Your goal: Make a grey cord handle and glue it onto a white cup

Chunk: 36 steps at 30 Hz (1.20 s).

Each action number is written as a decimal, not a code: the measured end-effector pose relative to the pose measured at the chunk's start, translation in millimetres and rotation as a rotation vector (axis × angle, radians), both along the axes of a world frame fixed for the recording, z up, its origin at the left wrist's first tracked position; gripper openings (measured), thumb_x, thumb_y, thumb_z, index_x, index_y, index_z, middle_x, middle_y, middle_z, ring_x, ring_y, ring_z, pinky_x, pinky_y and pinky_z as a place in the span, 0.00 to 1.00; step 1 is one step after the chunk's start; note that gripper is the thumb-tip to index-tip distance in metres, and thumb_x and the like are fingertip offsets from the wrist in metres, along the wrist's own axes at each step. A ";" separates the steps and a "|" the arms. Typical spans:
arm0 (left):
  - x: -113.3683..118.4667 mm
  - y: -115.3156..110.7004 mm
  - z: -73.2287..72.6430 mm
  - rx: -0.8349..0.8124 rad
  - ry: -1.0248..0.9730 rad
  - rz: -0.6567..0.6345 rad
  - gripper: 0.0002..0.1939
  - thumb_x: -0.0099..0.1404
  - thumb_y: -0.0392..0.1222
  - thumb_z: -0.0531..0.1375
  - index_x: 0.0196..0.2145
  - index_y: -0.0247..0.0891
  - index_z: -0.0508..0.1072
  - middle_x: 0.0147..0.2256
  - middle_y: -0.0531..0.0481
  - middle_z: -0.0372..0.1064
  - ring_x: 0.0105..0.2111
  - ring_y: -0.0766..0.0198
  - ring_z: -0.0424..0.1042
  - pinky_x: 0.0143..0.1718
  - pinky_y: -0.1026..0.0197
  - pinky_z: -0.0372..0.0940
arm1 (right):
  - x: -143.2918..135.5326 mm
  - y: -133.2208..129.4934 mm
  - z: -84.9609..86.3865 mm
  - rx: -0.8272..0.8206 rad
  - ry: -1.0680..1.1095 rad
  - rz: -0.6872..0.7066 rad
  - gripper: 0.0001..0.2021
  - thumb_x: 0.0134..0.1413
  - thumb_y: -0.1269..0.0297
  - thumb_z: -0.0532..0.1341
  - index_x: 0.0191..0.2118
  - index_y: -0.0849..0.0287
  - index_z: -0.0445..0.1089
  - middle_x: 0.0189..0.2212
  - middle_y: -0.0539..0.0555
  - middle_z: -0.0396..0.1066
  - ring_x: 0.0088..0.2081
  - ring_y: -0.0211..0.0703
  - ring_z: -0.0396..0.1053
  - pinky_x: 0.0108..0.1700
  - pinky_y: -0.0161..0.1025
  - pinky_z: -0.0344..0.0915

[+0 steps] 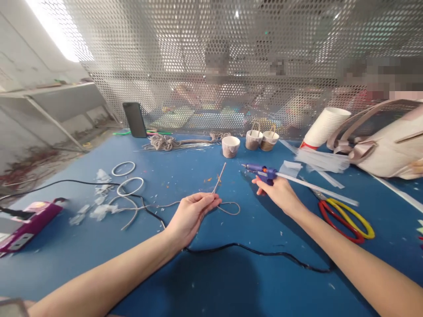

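Note:
Between the thumb and fingers of my left hand is pinched a thin greyish-brown cord. Its short end points up and away, one loop lies to the right of the fingers, and a long tail runs left across the table. My right hand is wrapped round a blue hot glue gun, whose nozzle points left toward the cord's end without touching it. A long clear glue stick sticks out of the gun's back. Beyond the hands stands a small cord-wrapped cup.
Two handled cups, a bundle of cord and a phone line the mesh panel. Red-and-yellow scissors, stacked paper cups and a bag are right. White rings and a purple power strip lie left. A black cable crosses the blue table.

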State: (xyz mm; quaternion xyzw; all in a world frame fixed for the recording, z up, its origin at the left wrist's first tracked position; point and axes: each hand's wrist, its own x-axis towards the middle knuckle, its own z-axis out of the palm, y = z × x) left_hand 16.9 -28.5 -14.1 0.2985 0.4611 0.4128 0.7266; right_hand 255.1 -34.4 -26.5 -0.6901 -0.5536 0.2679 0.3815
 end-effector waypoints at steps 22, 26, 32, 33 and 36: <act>-1.4 -11.9 -13.5 0.206 0.183 -0.127 0.16 0.54 0.47 0.65 0.34 0.30 0.77 0.17 0.58 0.55 0.17 0.75 0.50 0.18 0.69 0.46 | -57.3 -86.0 2.5 0.051 0.017 0.190 0.11 0.56 0.58 0.57 0.30 0.58 0.70 0.23 0.51 0.72 0.23 0.41 0.69 0.27 0.34 0.67; -1.0 -14.4 -8.7 0.207 0.173 -0.125 0.16 0.54 0.47 0.64 0.33 0.30 0.77 0.17 0.59 0.53 0.19 0.74 0.48 0.20 0.68 0.44 | -57.4 -85.3 -1.1 0.059 0.004 0.165 0.10 0.56 0.57 0.57 0.31 0.58 0.70 0.23 0.51 0.72 0.23 0.41 0.70 0.26 0.34 0.66; -0.6 -15.7 -6.2 0.195 0.161 -0.118 0.12 0.54 0.45 0.62 0.29 0.31 0.76 0.17 0.58 0.54 0.19 0.73 0.49 0.21 0.67 0.46 | -56.7 -85.9 -2.3 0.089 -0.048 0.157 0.09 0.56 0.59 0.56 0.31 0.56 0.70 0.22 0.51 0.72 0.23 0.42 0.69 0.25 0.35 0.65; -0.6 -15.8 -6.4 0.201 0.160 -0.119 0.12 0.54 0.45 0.62 0.28 0.31 0.75 0.17 0.58 0.54 0.19 0.73 0.49 0.21 0.67 0.46 | -57.5 -86.4 -1.8 0.099 -0.061 0.165 0.09 0.55 0.59 0.56 0.30 0.55 0.69 0.21 0.50 0.71 0.22 0.41 0.68 0.25 0.35 0.65; -0.3 -16.2 -6.9 0.215 0.160 -0.121 0.12 0.54 0.46 0.62 0.26 0.32 0.74 0.18 0.58 0.54 0.19 0.72 0.50 0.21 0.67 0.47 | -60.0 -87.3 -0.5 0.133 -0.090 0.158 0.09 0.55 0.59 0.56 0.27 0.54 0.68 0.17 0.49 0.67 0.19 0.41 0.65 0.25 0.35 0.65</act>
